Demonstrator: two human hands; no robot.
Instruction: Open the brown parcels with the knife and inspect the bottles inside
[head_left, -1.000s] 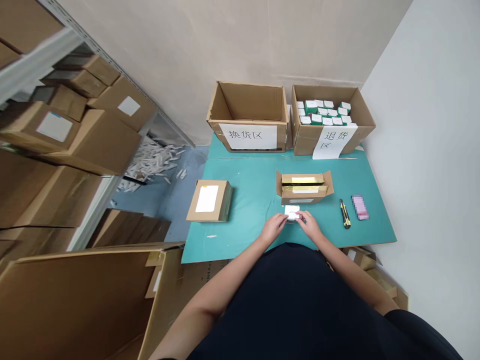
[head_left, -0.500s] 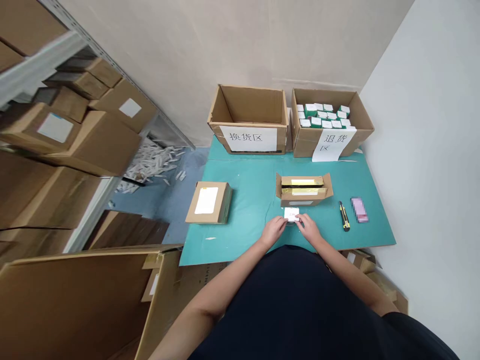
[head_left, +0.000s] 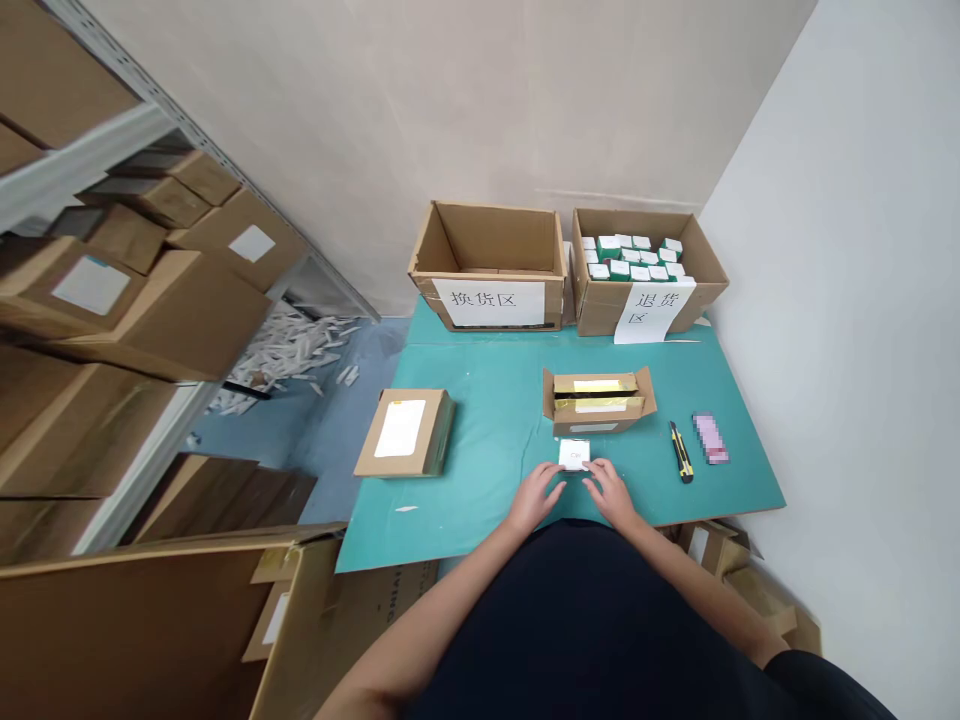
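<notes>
A small white box (head_left: 574, 455) lies flat on the teal work mat (head_left: 465, 470), its long axis running roughly side to side across the person's front, with a small mark printed on its top. It sits between the two hands, just ahead of them. The left hand (head_left: 534, 497) and the right hand (head_left: 611, 497) are both curled and angled inward, fingers reaching toward the box's near edge. Neither is spread wide. Whether they pinch or only touch it, I cannot tell.

Just beyond the box stands an open cardboard carton (head_left: 598, 402) with yellow-taped contents. To the right of the right hand lie a yellow-and-black utility knife (head_left: 681, 452) and a blurred pink packet (head_left: 710, 438). Well left of the left hand sits a closed cardboard parcel (head_left: 403, 433) with a white label.
</notes>
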